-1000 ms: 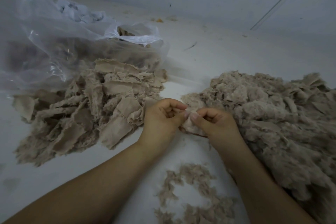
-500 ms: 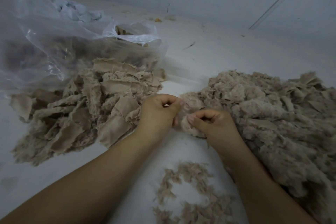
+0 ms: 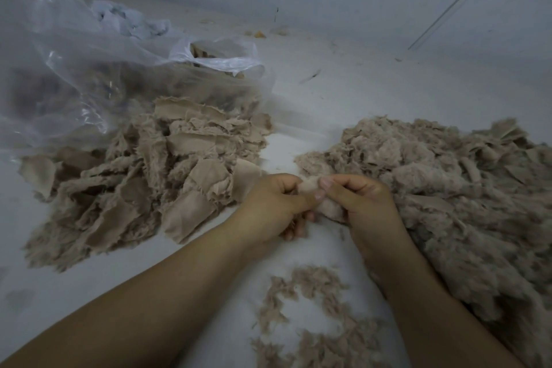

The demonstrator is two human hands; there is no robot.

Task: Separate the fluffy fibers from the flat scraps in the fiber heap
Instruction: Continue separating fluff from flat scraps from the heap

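Landmark: the fiber heap (image 3: pixel 442 203), a broad mound of beige fluff mixed with flat bits; every place below is given from it.
Change: half a second ago the two hands sat slightly apart at the heap's near-left edge, the left closed by itself; now they meet on one small piece (image 3: pixel 327 207), so a fresh pull-apart seems to be starting.
Meaning for the task: I judge sorting to be midway, since the heap is large and plainly unsorted.
Fiber heap texture: woolly, matted, irregular, with stiff flat scraps poking out on its far-right side.
Plastic bag (image 3: pixel 89 69): far left of the heap, clear, crinkled and glossy, holding more brown material.
Scrap pile (image 3: pixel 155 182): left of the heap and well apart from it, layered flat cloth-like rectangles with frayed, torn edges.
Loose fluff (image 3: pixel 313 323): just in front of the heap, thin wispy tufts strewn in a rough ring.
Floor (image 3: pixel 358 92): pale, smooth and hard, with specks of debris beyond the heap.
Right hand (image 3: pixel 363 203): touching the heap's near-left edge, fingers curled and clamped on the piece, thumb and forefinger pinching its top.
Left hand (image 3: pixel 276 203): just left of the heap, fingers curled, thumb pressing the same piece.
Piece: small, soft and padded, mostly hidden between the hands; fluffy or flat, I cannot tell.
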